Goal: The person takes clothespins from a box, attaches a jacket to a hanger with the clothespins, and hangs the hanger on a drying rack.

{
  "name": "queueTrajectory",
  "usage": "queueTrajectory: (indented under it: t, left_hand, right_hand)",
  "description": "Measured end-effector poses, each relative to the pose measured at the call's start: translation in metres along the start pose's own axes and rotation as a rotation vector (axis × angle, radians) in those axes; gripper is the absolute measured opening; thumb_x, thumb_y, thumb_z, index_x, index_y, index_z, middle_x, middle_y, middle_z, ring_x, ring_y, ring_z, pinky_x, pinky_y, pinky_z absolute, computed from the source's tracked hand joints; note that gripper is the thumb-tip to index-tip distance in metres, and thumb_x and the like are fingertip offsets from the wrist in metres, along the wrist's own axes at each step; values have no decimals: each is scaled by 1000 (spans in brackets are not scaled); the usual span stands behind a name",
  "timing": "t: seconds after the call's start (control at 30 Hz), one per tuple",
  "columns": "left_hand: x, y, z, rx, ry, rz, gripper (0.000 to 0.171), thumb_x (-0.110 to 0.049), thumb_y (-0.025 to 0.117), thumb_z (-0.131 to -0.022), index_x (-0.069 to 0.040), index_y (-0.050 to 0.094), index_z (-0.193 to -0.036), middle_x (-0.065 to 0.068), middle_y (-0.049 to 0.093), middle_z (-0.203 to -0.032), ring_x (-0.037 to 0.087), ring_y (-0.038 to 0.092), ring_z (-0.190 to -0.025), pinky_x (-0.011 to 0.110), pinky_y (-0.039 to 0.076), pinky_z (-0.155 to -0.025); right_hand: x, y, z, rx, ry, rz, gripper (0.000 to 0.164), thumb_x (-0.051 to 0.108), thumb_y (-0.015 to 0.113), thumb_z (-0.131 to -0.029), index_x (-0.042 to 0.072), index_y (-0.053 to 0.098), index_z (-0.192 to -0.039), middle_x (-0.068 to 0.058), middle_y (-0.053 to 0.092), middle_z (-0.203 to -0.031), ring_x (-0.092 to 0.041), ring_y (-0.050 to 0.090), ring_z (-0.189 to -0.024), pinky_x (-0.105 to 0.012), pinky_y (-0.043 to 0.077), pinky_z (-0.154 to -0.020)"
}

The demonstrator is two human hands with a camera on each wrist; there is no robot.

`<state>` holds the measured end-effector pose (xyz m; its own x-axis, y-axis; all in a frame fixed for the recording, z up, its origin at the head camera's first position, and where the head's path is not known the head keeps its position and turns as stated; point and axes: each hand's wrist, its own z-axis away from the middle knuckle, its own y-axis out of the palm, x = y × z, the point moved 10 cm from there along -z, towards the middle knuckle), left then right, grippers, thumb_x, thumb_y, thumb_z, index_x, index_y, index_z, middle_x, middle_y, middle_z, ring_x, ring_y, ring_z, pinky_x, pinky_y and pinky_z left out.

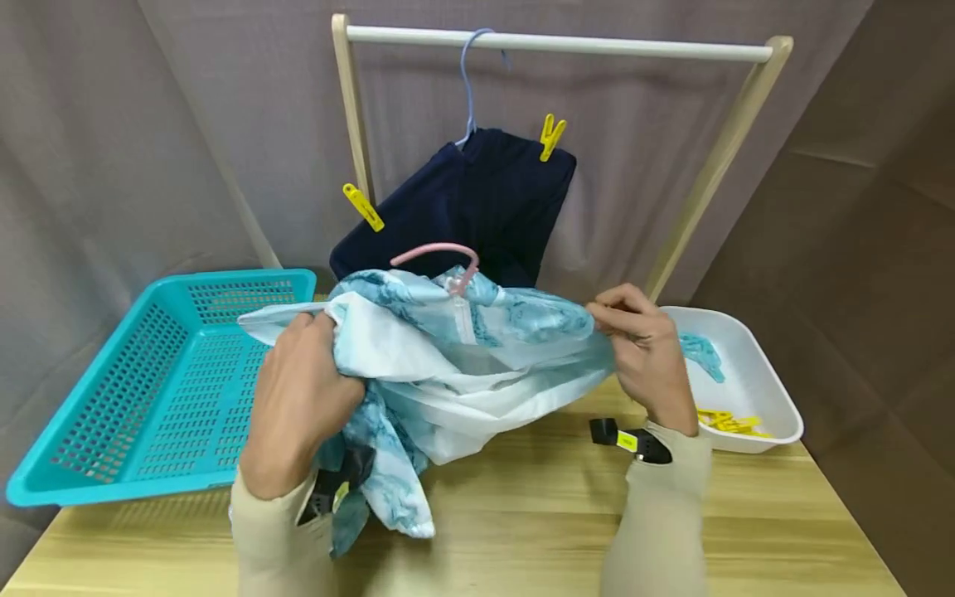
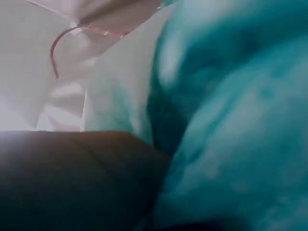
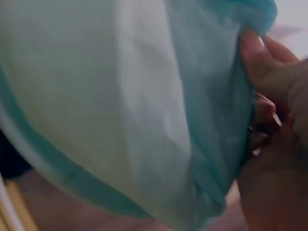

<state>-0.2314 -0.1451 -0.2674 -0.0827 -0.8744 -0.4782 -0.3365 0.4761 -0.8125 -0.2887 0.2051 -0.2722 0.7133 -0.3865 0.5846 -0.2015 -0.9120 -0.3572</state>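
A blue-and-white marbled jacket (image 1: 477,365) with a pale lining hangs between my two hands above the table. From its collar rises the hook of a pink hanger (image 1: 448,247); the rest of that hanger is hidden in the cloth. At the left, my left hand (image 1: 298,398) grips bunched fabric, its fingertips covered by the jacket. My right hand (image 1: 642,352) pinches the garment's right end between thumb and fingers, as the right wrist view also shows. One sleeve (image 1: 399,489) dangles below my left hand.
Behind, dark trousers (image 1: 462,199) hang from a blue hanger (image 1: 468,79) on a rack (image 1: 567,45), with yellow clothespins (image 1: 552,138) on them. A turquoise basket (image 1: 104,398) stands left. A white tub (image 1: 746,365) at right holds yellow clothespins and a teal item.
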Motion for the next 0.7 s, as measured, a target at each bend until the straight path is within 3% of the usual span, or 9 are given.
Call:
queueTrajectory:
  t: [0.1, 0.23, 0.3, 0.4, 0.5, 0.57, 0.63, 0.7]
  left_hand:
    - [-32, -12, 22, -18, 91, -21, 20, -4, 64, -80, -3, 64, -101, 15, 60, -93, 37, 61, -82, 53, 48, -68]
    - [-81, -12, 44, -47, 254, -2, 26, 2, 66, -76, -10, 64, -99, 6, 56, -88, 26, 56, -72, 43, 47, -60]
    - [-102, -6, 45, -90, 349, 55, 33, 8, 64, -73, -11, 64, -101, 3, 51, -86, 20, 51, -71, 36, 46, -61]
    - [-122, 10, 34, -207, 475, 239, 32, 8, 67, -82, -9, 66, -110, 4, 49, -88, 17, 49, -72, 32, 49, -66]
    - [-126, 27, 20, -395, 553, 473, 27, -1, 68, -92, -6, 67, -118, 8, 51, -91, 19, 55, -76, 31, 53, -73]
    - [-121, 35, 14, -544, 569, 620, 23, -8, 67, -95, -5, 68, -118, 12, 52, -92, 22, 57, -79, 32, 54, -76]
    - [-110, 42, 10, -677, 550, 748, 21, -11, 67, -95, -3, 68, -115, 16, 53, -95, 26, 57, -83, 33, 53, -81]
    - [-98, 53, 1, -740, 496, 824, 20, -14, 68, -94, -2, 66, -111, 18, 53, -98, 29, 54, -88, 34, 50, -84]
  right_hand:
    - [3, -40, 11, -72, -3, -117, 20, -18, 58, -92, -14, 75, -102, -1, 70, -101, -10, 61, -91, -16, 47, -76]
    - [-6, -102, 34, -286, 17, -278, 15, -22, 58, -89, -25, 68, -99, -8, 71, -96, -15, 63, -88, -18, 49, -76]
    - [-13, -126, 46, -397, 55, -267, 14, -18, 61, -90, -27, 67, -99, -8, 72, -93, -15, 63, -86, -18, 49, -76]
    - [-21, -151, 61, -537, 123, -217, 22, -10, 69, -89, -28, 66, -100, -7, 71, -88, -14, 62, -83, -18, 47, -72]
    - [-23, -165, 70, -655, 166, -191, 25, -5, 74, -87, -27, 67, -99, -5, 69, -82, -14, 58, -79, -18, 42, -69]
    - [-21, -170, 73, -727, 164, -217, 25, -6, 75, -85, -26, 68, -99, -5, 68, -80, -14, 57, -76, -19, 41, -68]
    - [-18, -170, 73, -775, 177, -223, 25, -5, 76, -85, -25, 69, -98, -4, 65, -78, -14, 54, -75, -19, 38, -67]
    - [-16, -167, 70, -789, 189, -217, 24, -4, 76, -86, -23, 70, -98, -4, 64, -77, -14, 51, -74, -19, 36, -66]
